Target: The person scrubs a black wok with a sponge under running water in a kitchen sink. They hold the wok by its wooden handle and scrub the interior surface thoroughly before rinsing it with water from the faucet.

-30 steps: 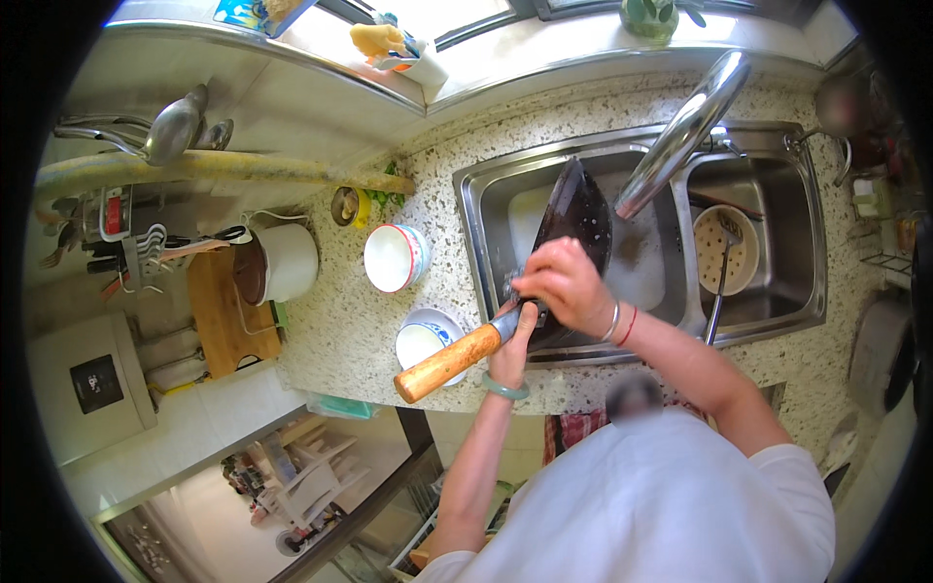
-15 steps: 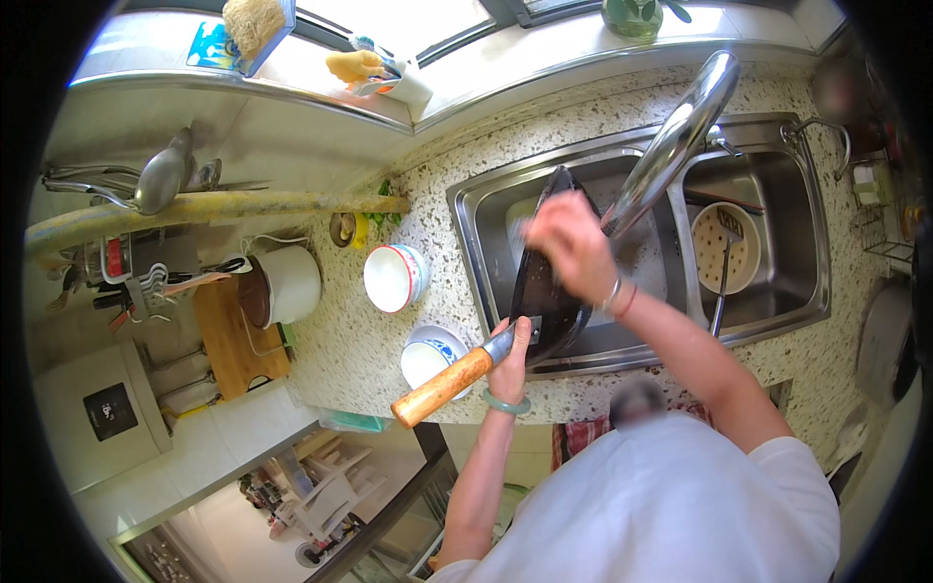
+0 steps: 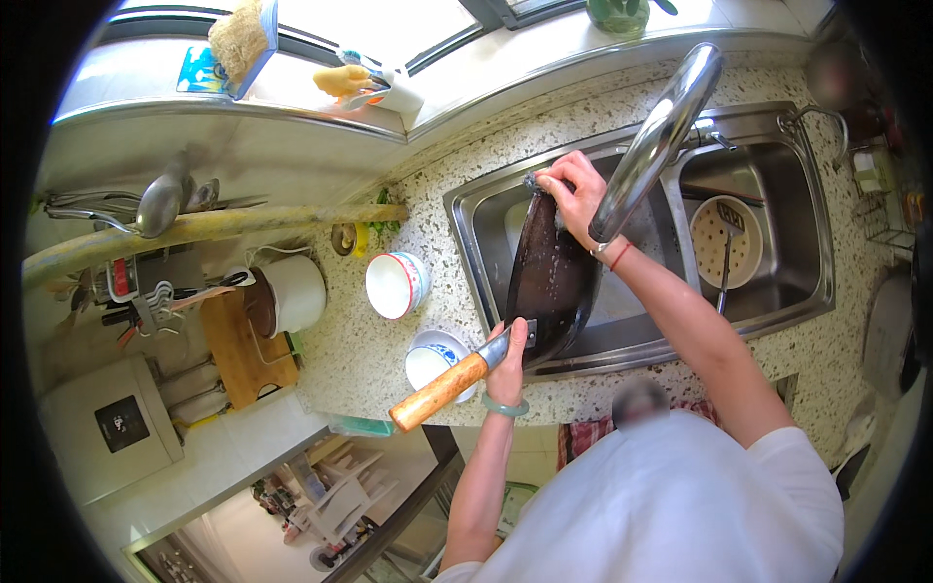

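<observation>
A dark wok (image 3: pixel 552 277) is tilted up on its side over the left basin of the steel sink (image 3: pixel 637 287). My left hand (image 3: pixel 507 361) is closed on it where the metal neck of its wooden handle (image 3: pixel 440 392) meets the pan. The handle points toward the near left. At the wok's far rim, my right hand (image 3: pixel 575 187) pinches a grey scouring pad (image 3: pixel 532 182), which looks like steel wool, against the edge. Wet spots show on the wok's dark inside. The chrome faucet (image 3: pixel 663 136) arches close beside my right wrist.
In the right basin stands a cream perforated colander (image 3: pixel 714 264) with a slotted spatula (image 3: pixel 727 222) in it. Left of the sink are a red-rimmed bowl (image 3: pixel 394 289) and blue-patterned bowl (image 3: pixel 433 365). A lidded white pot (image 3: pixel 294 293) and a wooden board (image 3: pixel 243 345) stand farther left.
My right hand has moved from over the wok's middle to its far rim, and the scouring pad now shows. The wok's inside faces up more; my left hand keeps its hold.
</observation>
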`<state>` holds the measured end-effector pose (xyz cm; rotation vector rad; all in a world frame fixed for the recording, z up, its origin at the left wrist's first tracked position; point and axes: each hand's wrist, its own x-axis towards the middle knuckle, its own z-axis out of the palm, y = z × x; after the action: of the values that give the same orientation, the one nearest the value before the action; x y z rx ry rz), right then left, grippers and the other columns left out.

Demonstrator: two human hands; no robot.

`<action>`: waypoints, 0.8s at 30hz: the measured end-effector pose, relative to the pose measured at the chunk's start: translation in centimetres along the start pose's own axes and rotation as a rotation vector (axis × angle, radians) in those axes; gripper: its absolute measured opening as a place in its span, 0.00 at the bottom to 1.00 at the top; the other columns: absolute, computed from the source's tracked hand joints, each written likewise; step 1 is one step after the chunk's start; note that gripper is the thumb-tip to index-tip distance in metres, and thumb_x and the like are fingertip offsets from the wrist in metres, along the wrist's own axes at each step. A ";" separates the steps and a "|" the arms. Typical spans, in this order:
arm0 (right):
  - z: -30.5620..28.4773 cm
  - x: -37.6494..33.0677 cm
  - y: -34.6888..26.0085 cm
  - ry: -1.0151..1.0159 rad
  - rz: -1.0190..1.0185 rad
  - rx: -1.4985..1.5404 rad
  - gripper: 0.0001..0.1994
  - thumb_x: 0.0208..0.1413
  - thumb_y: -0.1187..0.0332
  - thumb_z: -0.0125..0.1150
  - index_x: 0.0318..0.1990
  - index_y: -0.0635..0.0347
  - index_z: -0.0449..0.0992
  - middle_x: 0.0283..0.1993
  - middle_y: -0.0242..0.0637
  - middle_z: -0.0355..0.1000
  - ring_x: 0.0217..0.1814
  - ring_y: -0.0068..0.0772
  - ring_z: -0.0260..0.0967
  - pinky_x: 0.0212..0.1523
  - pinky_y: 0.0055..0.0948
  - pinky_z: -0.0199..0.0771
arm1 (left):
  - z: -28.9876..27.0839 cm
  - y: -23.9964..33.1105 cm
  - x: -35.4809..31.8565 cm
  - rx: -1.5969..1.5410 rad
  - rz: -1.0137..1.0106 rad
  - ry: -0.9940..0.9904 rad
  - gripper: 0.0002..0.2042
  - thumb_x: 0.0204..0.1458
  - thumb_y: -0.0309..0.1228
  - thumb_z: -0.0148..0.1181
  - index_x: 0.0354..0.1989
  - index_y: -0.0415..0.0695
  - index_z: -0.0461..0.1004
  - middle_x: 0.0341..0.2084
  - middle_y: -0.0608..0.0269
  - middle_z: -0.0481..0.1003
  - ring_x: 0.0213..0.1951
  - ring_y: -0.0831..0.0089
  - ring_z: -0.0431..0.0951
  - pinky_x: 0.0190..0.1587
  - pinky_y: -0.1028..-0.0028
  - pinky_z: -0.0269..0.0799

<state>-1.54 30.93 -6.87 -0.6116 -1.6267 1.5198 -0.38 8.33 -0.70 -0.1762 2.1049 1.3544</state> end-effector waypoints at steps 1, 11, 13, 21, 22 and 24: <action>0.0 -0.1 0.1 0.000 -0.019 -0.034 0.06 0.52 0.73 0.62 0.27 0.64 0.74 0.31 0.39 0.67 0.35 0.36 0.66 0.38 0.32 0.67 | -0.1 -0.4 0.0 0.000 0.004 0.016 0.38 0.51 0.44 0.67 0.60 0.26 0.58 0.53 0.54 0.66 0.55 0.70 0.65 0.60 0.71 0.58; 0.5 -0.3 1.8 -0.037 -0.043 0.048 0.08 0.53 0.68 0.64 0.31 0.63 0.72 0.29 0.38 0.71 0.31 0.31 0.67 0.38 0.30 0.69 | -1.7 -3.9 1.6 0.077 0.100 -0.003 0.38 0.53 0.47 0.63 0.60 0.27 0.59 0.50 0.54 0.70 0.52 0.70 0.69 0.58 0.73 0.61; -0.7 0.9 3.8 0.021 -0.094 -0.126 0.05 0.52 0.70 0.62 0.30 0.62 0.78 0.31 0.37 0.68 0.36 0.36 0.66 0.39 0.29 0.66 | 0.1 -0.7 0.6 0.089 0.099 -0.013 0.37 0.53 0.47 0.64 0.60 0.26 0.60 0.49 0.54 0.70 0.52 0.71 0.69 0.58 0.73 0.61; 1.1 -3.8 -1.3 -0.177 -0.337 -0.091 0.03 0.49 0.73 0.66 0.30 0.61 0.79 0.32 0.36 0.68 0.36 0.35 0.67 0.38 0.29 0.69 | -0.5 -1.8 0.9 -0.057 0.116 0.070 0.37 0.49 0.46 0.67 0.58 0.28 0.62 0.47 0.56 0.71 0.49 0.73 0.70 0.56 0.75 0.63; 1.1 -2.6 -0.4 -0.063 -0.311 -0.149 0.04 0.50 0.72 0.64 0.29 0.64 0.77 0.28 0.39 0.70 0.30 0.38 0.72 0.34 0.31 0.71 | -0.4 -1.5 0.8 -0.054 0.114 0.071 0.37 0.50 0.46 0.67 0.58 0.27 0.62 0.47 0.57 0.71 0.49 0.73 0.70 0.56 0.75 0.63; 0.6 -0.9 1.8 -0.050 -0.128 -0.057 0.04 0.52 0.70 0.62 0.33 0.59 0.78 0.33 0.35 0.67 0.39 0.35 0.66 0.41 0.29 0.67 | -0.3 -1.7 1.0 -0.054 0.118 0.025 0.37 0.50 0.45 0.67 0.59 0.27 0.61 0.47 0.57 0.71 0.49 0.73 0.70 0.56 0.75 0.62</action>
<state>-1.84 30.10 -8.77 -0.4932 -1.7190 1.4097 -0.63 7.46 -2.51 -0.0925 2.1298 1.4860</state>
